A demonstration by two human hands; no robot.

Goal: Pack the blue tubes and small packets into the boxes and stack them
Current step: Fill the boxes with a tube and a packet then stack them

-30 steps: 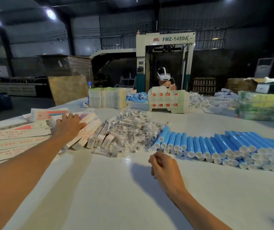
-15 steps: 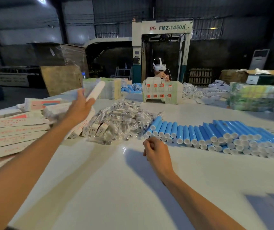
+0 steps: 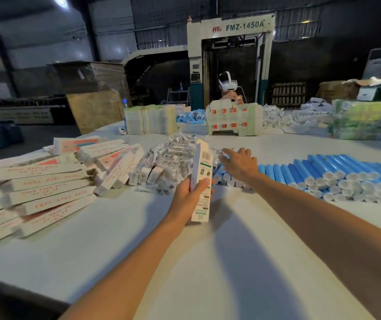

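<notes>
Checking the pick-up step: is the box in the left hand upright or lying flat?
Upright: the left hand grips the box, its long side near vertical.

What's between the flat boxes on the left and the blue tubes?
In the head view, the heap of clear packets lies between the flat boxes and the blue tubes; the left hand holds a box upright before it.

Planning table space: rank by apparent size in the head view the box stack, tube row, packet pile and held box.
1. Box stack and tube row: alike, both cut by the frame edge, so unranked.
2. Packet pile.
3. Held box, in the left hand.
</notes>
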